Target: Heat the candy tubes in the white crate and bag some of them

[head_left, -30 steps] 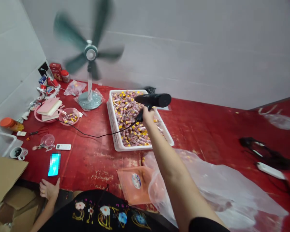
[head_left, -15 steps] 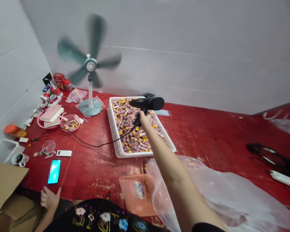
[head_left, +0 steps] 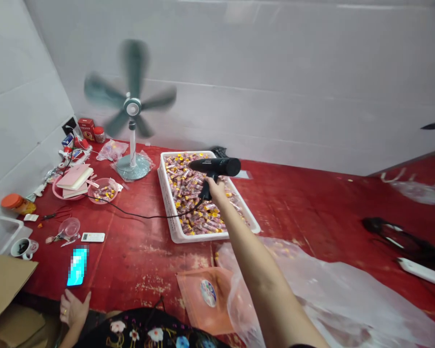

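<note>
My right hand (head_left: 214, 187) is wrapped round the handle of a black hair dryer (head_left: 215, 166), held level over a white plastic crate (head_left: 177, 237). The crate is full of small clear tubes with yellow caps (head_left: 192, 193) and pinkish contents. From the dryer's handle a black cord (head_left: 148, 216) runs left across the red table. At the table's near left edge rests my left hand (head_left: 74, 307), fingers apart and holding nothing. Just beyond its fingertips lies a phone (head_left: 78, 266) with a lit, blurred-out screen.
A fan (head_left: 132, 107) with spinning blades stands behind the crate's left side. Pink baskets (head_left: 103, 191), a white remote (head_left: 93, 237) and a mug (head_left: 23, 248) are on the left. Plastic sheeting (head_left: 333, 285) and an orange bag (head_left: 210, 299) lie in front; cardboard (head_left: 7, 285) is at lower left.
The whole view has shifted slightly, so things sit a little lower and further left. The hair dryer stays over the crate in my right hand; my left hand stays by the table edge.
</note>
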`<state>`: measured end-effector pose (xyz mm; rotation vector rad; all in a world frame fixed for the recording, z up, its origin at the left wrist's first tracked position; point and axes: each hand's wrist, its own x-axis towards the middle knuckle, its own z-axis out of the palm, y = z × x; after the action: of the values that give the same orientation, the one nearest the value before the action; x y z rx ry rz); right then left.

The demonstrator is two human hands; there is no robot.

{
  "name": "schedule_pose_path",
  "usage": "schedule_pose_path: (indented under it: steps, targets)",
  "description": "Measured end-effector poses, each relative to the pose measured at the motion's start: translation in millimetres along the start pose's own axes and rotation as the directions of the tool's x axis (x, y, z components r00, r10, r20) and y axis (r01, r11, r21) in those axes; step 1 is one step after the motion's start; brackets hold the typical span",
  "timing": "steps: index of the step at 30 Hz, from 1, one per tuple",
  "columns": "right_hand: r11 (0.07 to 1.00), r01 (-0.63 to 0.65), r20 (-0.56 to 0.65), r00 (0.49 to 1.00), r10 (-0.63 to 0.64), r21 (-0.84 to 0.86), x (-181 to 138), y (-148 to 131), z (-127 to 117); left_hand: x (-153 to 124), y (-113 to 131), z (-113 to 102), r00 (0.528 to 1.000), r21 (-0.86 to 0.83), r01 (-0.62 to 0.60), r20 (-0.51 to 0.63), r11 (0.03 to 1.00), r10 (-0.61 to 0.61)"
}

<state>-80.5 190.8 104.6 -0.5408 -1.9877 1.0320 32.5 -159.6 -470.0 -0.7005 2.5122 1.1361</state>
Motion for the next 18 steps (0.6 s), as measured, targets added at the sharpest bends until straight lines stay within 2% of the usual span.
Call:
schedule_pose_path:
  steps: [3, 7, 9, 11, 15, 16, 18]
  targets:
    - [0.999, -0.048, 0.012, 0.999, 0.048, 0.003, -10.2, 0.2, 1.1, -0.7, 5.3, -3.6, 0.999, 0.014, -0.004, 0.033, 1.000, 0.004]
    - [0.992, 0.002, -0.171, 0.985, 0.019, 0.124, -5.5, -7.0, 6.3, 0.0, 7.7, -7.2, 0.999, 0.027, -0.016, 0.030, 1.000, 0.015]
    - [0.982, 0.049, -0.218, 0.976, -0.007, 0.184, -1.8, -10.7, 5.9, 0.5, 5.4, -6.1, 0.999, 0.031, -0.021, 0.024, 0.999, 0.020]
    - [0.985, 0.053, -0.176, 0.984, -0.023, 0.166, -3.4, -12.4, 0.9, 0.5, 2.0, -3.5, 1.000, 0.028, -0.015, 0.013, 1.000, 0.014]
    - [1.000, -0.010, 0.025, 1.000, 0.009, 0.015, -17.5, -11.3, -11.3, -0.4, -0.3, 0.0, 1.000, 0.016, -0.001, 0.021, 1.000, 0.001]
    - [1.000, -0.014, 0.037, 0.999, 0.014, 0.008, -19.2, -11.0, -11.9, -0.5, 0.8, -0.5, 1.000, 0.018, -0.007, 0.027, 1.000, 0.007]
    - [0.999, 0.015, -0.019, 1.000, -0.014, 0.043, -17.1, -11.9, -8.8, -0.4, 4.7, -3.2, 0.999, 0.033, -0.022, 0.032, 0.999, 0.021]
